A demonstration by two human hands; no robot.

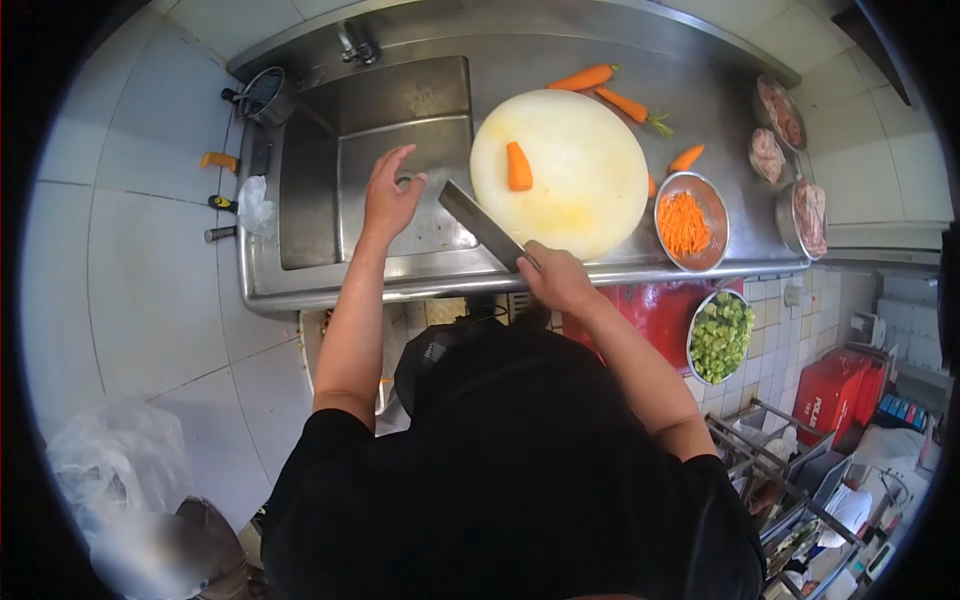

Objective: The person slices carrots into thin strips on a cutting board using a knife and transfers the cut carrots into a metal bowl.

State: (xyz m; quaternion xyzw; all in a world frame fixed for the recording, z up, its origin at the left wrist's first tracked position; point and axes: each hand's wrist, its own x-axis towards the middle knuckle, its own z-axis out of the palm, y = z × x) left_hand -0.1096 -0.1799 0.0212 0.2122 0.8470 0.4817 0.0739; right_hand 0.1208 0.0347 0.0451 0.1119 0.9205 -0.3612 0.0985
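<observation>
My left hand [393, 195] is over the steel sink [310, 180], fingers spread and nothing visible in it. Gripped by its handle, a wide-bladed cleaver [482, 225] is in my right hand [560, 278], its blade angled up and left across the board's near-left edge. On the round white cutting board [590, 150] lies a cut piece of carrot [519, 167], apart from both hands. Right of the board, a metal bowl [718, 210] holds shredded carrot [683, 225]. A smaller carrot piece [687, 158] rests behind that bowl.
Whole carrots [583, 77] lie behind the board. Bowls of raw meat [810, 215] stand at the counter's right end. Below the counter's front edge is a bowl of chopped green vegetable [721, 338]. A faucet [357, 45] rises behind the sink; a metal pot [265, 97] sits at its left corner.
</observation>
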